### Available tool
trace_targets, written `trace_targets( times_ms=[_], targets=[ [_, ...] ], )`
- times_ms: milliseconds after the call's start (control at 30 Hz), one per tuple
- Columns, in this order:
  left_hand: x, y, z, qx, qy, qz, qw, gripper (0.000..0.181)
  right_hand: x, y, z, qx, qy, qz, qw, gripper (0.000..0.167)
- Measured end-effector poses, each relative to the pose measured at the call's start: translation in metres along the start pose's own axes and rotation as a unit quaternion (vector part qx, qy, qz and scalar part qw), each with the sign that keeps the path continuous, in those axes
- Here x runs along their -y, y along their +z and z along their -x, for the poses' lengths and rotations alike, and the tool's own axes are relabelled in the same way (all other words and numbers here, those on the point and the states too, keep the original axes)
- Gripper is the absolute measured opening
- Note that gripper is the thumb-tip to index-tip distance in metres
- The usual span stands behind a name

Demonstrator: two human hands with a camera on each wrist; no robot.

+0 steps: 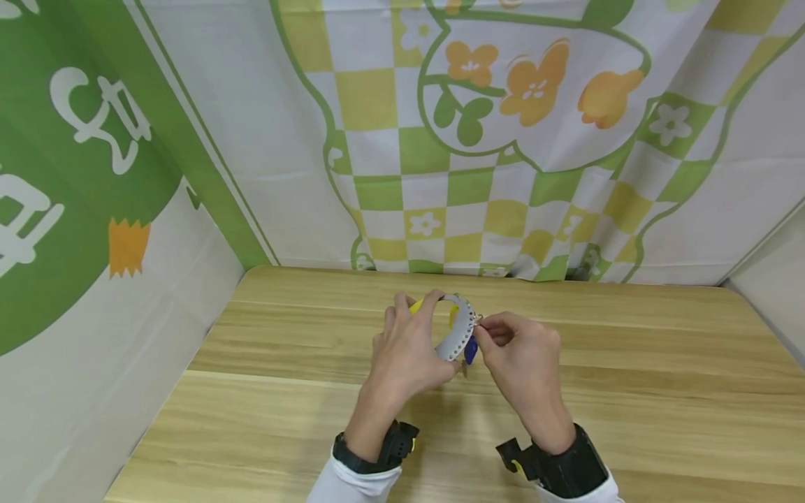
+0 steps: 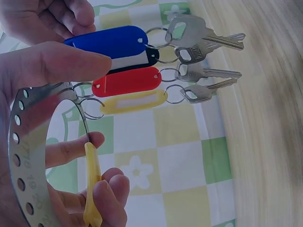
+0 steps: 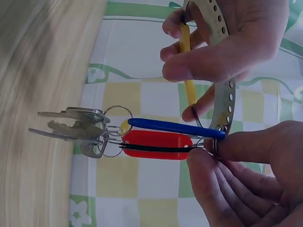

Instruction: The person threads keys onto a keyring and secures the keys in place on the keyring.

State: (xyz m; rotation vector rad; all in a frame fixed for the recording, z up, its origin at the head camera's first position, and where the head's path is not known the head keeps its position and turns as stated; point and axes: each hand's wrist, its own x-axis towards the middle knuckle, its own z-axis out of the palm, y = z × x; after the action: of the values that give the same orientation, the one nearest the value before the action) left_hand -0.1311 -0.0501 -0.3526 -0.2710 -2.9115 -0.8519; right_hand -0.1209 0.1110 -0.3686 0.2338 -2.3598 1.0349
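My left hand (image 1: 405,349) grips a large metal key hoop (image 2: 28,165), a band with a row of punched holes and a yellow handle (image 2: 92,179). From its rim hang key tags on small split rings: blue (image 2: 111,41), black (image 3: 156,148), red (image 2: 128,81) and yellow (image 2: 135,101). Metal keys (image 2: 199,40) dangle from the tags' far ends. With thumb and fingertips my right hand (image 1: 525,353) pinches a small split ring (image 3: 216,147) at the hoop's edge, by the blue tag's end. The fingertips partly hide that ring.
Both hands are above a light wooden table (image 1: 264,433). Behind it hangs a curtain (image 1: 434,168) with green and yellow checks and flowers. A green and white cloth (image 1: 82,230) covers the left side. Each wrist wears a black strap (image 1: 553,468).
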Motion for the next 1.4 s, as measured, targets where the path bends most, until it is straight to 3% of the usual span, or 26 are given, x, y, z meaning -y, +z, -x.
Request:
trace_targets(
  times_ms=[133, 300, 500, 633, 867, 933, 1000, 1200, 1400],
  targets=[
    [0.0, 0.0, 0.0, 0.001, 0.0, -0.001, 1.0, 0.096, -0.001, 0.0, 0.0, -0.005, -0.025, -0.003, 0.9997, 0.003],
    [0.0, -0.001, 0.0, 0.008, 0.008, 0.003, 0.9999, 0.096, -0.006, -0.001, -0.001, -0.011, -0.09, -0.017, 0.9957, 0.011],
    [0.002, -0.001, 0.0, 0.018, 0.018, 0.004, 0.9997, 0.097, -0.012, -0.005, -0.002, 0.01, -0.138, -0.021, 0.9902, 0.018],
    [0.003, -0.001, 0.0, 0.02, 0.018, 0.004, 0.9996, 0.096, -0.011, -0.006, -0.003, 0.027, -0.119, -0.019, 0.9923, 0.017],
    [0.0, 0.0, 0.0, 0.006, 0.007, 0.001, 1.0, 0.094, -0.002, -0.007, -0.003, 0.033, 0.007, 0.007, 0.9994, 0.006],
    [0.0, 0.001, 0.0, 0.004, 0.003, 0.0, 1.0, 0.094, 0.0, -0.006, -0.002, 0.03, 0.022, 0.01, 0.9992, 0.006],
    [0.0, 0.002, 0.0, 0.003, 0.002, -0.002, 1.0, 0.094, 0.0, -0.005, -0.002, 0.026, 0.015, 0.01, 0.9995, 0.005],
    [0.0, 0.002, 0.0, 0.006, 0.01, -0.002, 0.9999, 0.095, -0.007, -0.004, -0.002, 0.02, -0.057, -0.004, 0.9982, 0.009],
    [0.002, 0.0, 0.001, 0.013, 0.022, -0.002, 0.9997, 0.095, -0.011, -0.005, -0.003, 0.033, -0.09, -0.013, 0.9953, 0.015]
  ],
)
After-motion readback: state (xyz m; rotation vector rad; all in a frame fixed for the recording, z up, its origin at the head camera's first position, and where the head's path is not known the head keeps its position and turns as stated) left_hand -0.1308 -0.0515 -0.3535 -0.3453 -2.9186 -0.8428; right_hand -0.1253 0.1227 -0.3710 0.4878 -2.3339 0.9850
